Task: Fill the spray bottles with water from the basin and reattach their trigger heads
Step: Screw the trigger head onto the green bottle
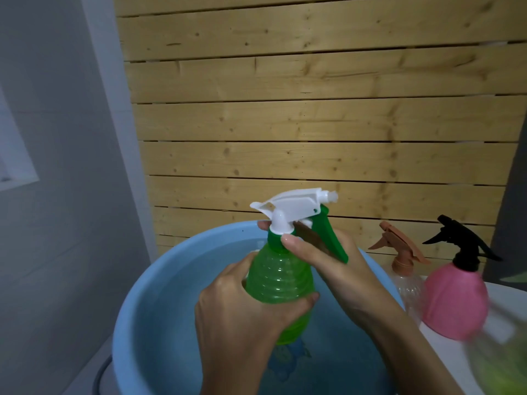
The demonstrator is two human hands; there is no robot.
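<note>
**A:** Where is the bottle at this moment?

**B:** The green translucent plastic spray bottle [278, 283] is upright above the round light-blue plastic basin [134, 323], which has water in it. The left hand [236, 317] grips the ribbed body. The right hand [328, 260] pinches the green collar at the neck, under the white trigger head with the green lever [296, 206].

**A:** So the head is on?

**B:** It sits on the neck, yes. I think the collar is being tightened, but I cannot tell if it is fully closed.

**A:** And the other bottles?

**B:** On the white table [450, 354], right of the basin, stand the clear bottle with the brown-orange head [405, 283] and the pink bottle with the black head [453, 297]. Both have their heads on. I cannot tell if they hold water. A greenish thing [496, 363] at the lower right is too blurred to name, so something may be left.
</note>
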